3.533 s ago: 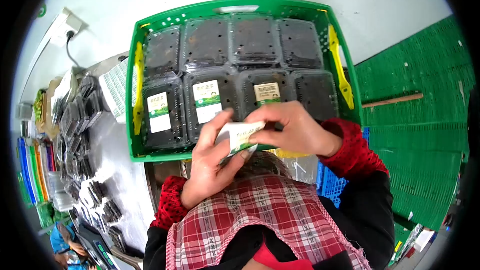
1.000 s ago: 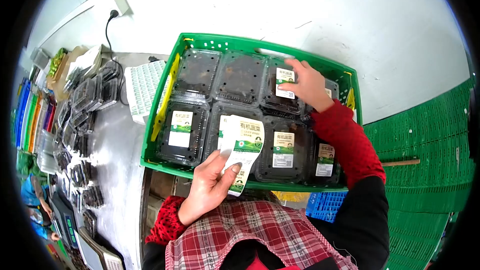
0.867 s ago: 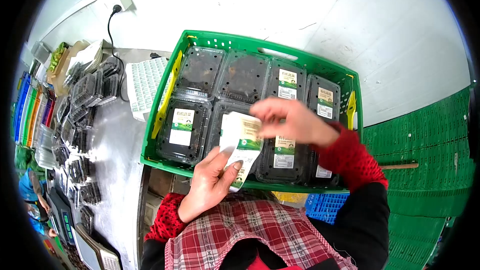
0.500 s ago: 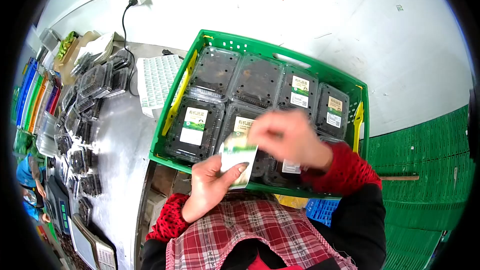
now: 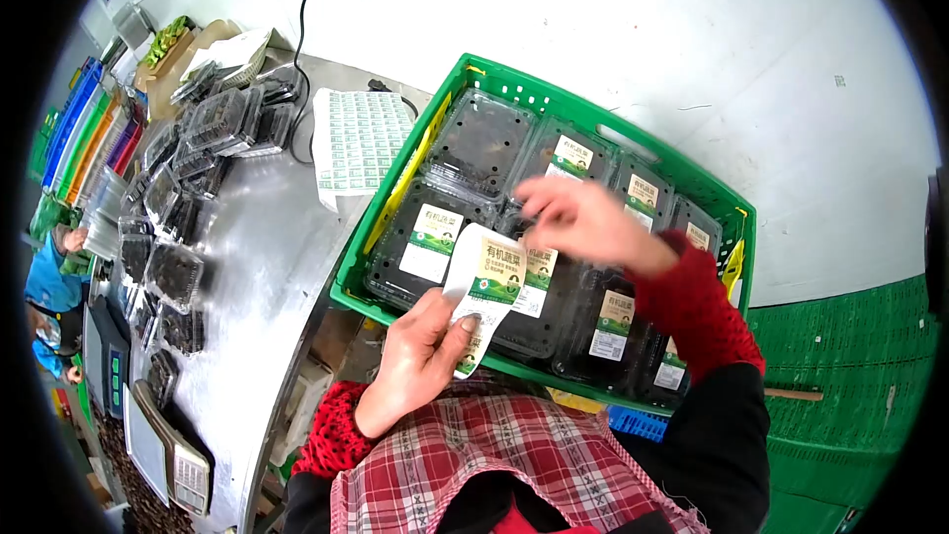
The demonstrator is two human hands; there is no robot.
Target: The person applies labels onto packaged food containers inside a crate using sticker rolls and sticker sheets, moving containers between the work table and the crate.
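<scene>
Between the thumb and fingers of my left hand is a strip of labels, its top label green and cream. My right hand, blurred, hovers just right of the strip over the boxes; whether its bent fingers hold anything is hard to see. Beneath both hands lies a green crate with two rows of clear-lidded boxes of dark contents. The far-left box shows no label on its lid. The near-left box and the other boxes in view carry labels.
A metal table at left bears piled dark boxes, a label sheet and a scale. A black cord runs to a wall socket. A person in blue is at far left. Green panels stand right.
The view has turned, so the crate appears tilted further and more to the right. A label now sits on the second far-row box. My right hand has moved back beside the strip.
</scene>
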